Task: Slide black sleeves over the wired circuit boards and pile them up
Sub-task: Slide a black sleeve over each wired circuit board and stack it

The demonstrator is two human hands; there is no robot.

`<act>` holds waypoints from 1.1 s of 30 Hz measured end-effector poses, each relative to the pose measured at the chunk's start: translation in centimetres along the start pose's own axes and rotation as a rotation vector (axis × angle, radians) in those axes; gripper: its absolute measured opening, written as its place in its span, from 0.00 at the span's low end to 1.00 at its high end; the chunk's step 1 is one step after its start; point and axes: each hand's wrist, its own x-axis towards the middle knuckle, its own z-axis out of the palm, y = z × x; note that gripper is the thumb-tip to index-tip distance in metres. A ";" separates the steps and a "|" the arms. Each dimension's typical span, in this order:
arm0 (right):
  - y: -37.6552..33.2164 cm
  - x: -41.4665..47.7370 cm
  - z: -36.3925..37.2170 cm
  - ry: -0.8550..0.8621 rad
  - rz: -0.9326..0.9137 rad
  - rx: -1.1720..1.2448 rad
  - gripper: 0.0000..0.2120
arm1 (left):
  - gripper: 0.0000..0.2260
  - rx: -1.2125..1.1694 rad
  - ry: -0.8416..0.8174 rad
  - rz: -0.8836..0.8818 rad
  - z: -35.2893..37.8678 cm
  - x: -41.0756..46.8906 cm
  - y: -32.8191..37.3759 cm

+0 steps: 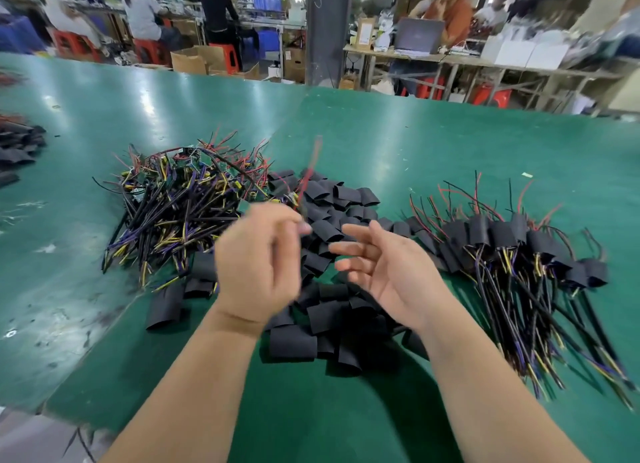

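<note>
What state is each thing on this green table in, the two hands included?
Left hand: pinches one wired board, blurred.
Right hand: open, holds nothing.
Bare boards pile: tangled, unsleeved.
Loose sleeves: empty, heaped.
Sleeved pile: sleeves on, wires trailing out.

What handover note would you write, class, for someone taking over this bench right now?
Left hand: pinches one wired circuit board, blurred; no sleeve visible on it.
Right hand: open, empty, above the loose black sleeves.
Unsleeved boards pile lies left on the green table; sleeved pile right.
Done: many boards sleeved and piled.
Left: sleeve the held board, then the left pile.
</note>
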 end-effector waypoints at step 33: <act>-0.6 -1.1 -0.2 -0.065 -0.059 0.006 0.18 | 0.13 0.672 -0.053 -0.645 0.6 0.3 -5.1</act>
